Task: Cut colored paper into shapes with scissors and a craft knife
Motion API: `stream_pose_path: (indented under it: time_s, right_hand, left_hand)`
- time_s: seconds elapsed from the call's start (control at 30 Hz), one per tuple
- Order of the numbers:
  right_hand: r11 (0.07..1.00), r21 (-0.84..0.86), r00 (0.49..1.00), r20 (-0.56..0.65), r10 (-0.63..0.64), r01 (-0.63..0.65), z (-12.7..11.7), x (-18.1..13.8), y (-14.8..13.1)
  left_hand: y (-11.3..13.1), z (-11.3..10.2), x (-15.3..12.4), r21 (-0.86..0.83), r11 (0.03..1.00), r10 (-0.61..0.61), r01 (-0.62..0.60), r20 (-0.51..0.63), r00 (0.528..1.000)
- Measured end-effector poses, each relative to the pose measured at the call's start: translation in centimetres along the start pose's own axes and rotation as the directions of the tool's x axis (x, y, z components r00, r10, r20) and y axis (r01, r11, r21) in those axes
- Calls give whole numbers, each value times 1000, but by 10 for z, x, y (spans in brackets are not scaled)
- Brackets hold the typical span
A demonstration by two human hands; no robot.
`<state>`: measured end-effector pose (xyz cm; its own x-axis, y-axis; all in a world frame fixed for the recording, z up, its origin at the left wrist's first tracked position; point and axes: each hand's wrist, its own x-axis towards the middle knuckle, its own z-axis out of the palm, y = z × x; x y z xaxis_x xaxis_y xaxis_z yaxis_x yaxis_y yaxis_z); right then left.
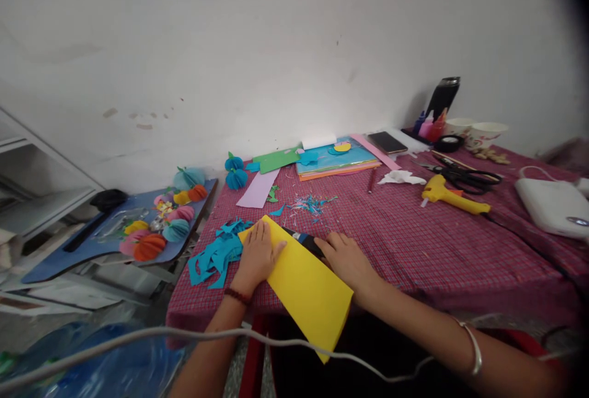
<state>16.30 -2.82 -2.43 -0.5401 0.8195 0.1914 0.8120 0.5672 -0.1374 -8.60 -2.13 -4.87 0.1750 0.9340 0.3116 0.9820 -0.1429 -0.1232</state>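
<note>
A folded sheet of yellow paper lies slanted over the table's front edge, its near corner hanging over. Across its upper left end, my left hand rests flat, thumb spread. My right hand is closed around a dark utility knife, whose tip points up and left along the paper's right edge. Whether the blade touches the paper I cannot tell. Blue paper scraps are heaped beside my left hand. Beyond the knife are fine blue shreds.
At the back lie coloured paper sheets and a phone. On the right are a yellow glue gun, black scissors and a white device. Paper pumpkins sit on a blue side table. A pale cable crosses the foreground.
</note>
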Motion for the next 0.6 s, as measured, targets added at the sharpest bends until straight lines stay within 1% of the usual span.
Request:
stream_pose_path:
  time_s: [0.1, 0.23, 0.3, 0.37, 0.43, 0.47, 0.53, 0.57, 0.6]
  right_hand:
    - [1000, 15, 1000, 5, 10, -10, -3, -5, 1]
    - [998, 53, 999, 1, 45, -45, -14, -12, 0]
    - [995, 80, 998, 10, 58, -59, -20, -15, 0]
    - [993, 100, 998, 18, 65, -66, -25, -16, -1]
    - [991, 110, 997, 27, 68, -71, -28, -16, -1]
    - [991, 113, 997, 34, 73, -76, -29, -15, -1]
    - [989, 118, 996, 43, 83, -88, -30, -15, -1]
    - [988, 121, 995, 45, 88, -93, -30, -15, -1]
    - [987, 124, 995, 44, 94, -99, -30, -15, -1]
  left_hand:
    - [0, 0, 0, -3, 1000, 10, -10, 2, 1000]
    - [-2, -4, 1, -45, 999, 18, -18, -9, 1000]
    - [-2, -9, 3, -110, 994, 22, -23, -10, 1000]
    - [4, -19, 5, -216, 975, 48, -57, -48, 998]
    - [17, -34, 2, -368, 926, 40, -79, -113, 993]
    - [26, -43, -1, -457, 886, 19, -78, -132, 991]
    - [49, -61, -13, -606, 792, 26, -75, -90, 996]
    - [61, -69, -20, -646, 760, 50, -62, -37, 998]
    - [72, -76, -29, -661, 747, 99, -78, -5, 995]
